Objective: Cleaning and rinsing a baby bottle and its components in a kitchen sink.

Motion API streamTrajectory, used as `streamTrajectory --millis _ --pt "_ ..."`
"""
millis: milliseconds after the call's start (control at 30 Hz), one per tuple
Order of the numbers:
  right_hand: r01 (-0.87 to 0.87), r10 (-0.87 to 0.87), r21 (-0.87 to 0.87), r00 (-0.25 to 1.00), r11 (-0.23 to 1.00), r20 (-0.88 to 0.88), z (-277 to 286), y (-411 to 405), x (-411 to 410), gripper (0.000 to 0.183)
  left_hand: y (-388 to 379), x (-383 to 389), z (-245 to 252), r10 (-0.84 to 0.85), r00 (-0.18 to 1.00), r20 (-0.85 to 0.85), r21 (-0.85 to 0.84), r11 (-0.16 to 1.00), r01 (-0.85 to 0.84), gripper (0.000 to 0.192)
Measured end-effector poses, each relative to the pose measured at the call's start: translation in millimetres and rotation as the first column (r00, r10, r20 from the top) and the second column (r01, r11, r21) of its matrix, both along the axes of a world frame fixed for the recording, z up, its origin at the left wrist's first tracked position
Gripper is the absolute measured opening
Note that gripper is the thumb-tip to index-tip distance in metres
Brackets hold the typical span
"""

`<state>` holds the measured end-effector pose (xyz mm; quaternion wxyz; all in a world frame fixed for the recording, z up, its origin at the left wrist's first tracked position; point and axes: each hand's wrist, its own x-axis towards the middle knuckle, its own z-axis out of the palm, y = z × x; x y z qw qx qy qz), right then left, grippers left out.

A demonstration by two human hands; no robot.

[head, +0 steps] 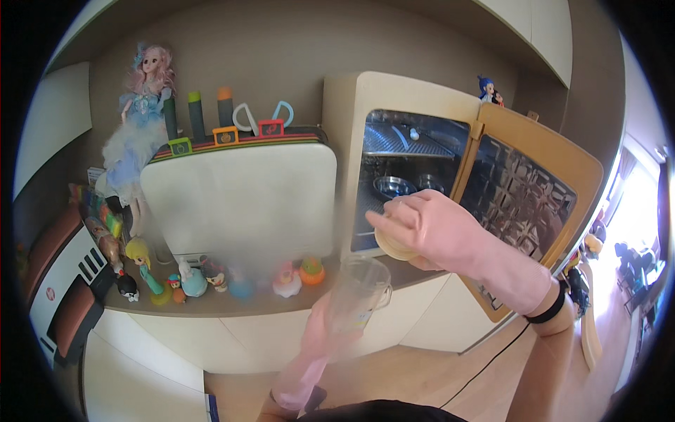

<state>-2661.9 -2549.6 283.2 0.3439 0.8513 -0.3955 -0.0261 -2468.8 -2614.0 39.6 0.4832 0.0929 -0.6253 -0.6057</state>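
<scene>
My left hand (329, 329), in a pink rubber glove, grips a clear plastic jar (361, 290) with a side handle. Its mouth faces up and no lid sits on it. In my right hand (422, 227), gloved the same way, is a round cream-coloured lid (393, 242), held above the jar and apart from it. Behind my right hand stands a cream cabinet appliance (340, 158) with its door (543, 153) swung open to the right. Metal bowls (394, 186) sit on its lower level, and small items lie on the upper wire rack (382, 145).
A white cutting-board and knife holder (242, 198) stands left of the appliance. Several small figurines (195, 282) line the counter's front edge (174, 314). A dressed doll (142, 121) leans at the back left. A black cable (485, 364) crosses the wooden floor (422, 374). A haze blurs the picture's middle.
</scene>
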Motion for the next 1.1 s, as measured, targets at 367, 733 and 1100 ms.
streamTrajectory --millis 367,733,1100 --pt "0.156 -0.051 0.211 0.901 0.965 -0.432 -16 1 29 0.065 21 -27 0 0.085 0.968 0.237 0.038 0.995 -0.097 0.088" --pt "0.336 -0.118 0.512 0.904 0.790 -0.411 -2 -11 68 0.074 6 -53 -29 -0.338 0.939 -0.058 0.089 0.935 0.343 0.082" --pt "-0.261 -0.877 0.955 0.415 0.142 0.244 35 3 54 0.094 12 -71 6 -0.560 0.772 -0.302 0.046 0.800 0.598 0.097"
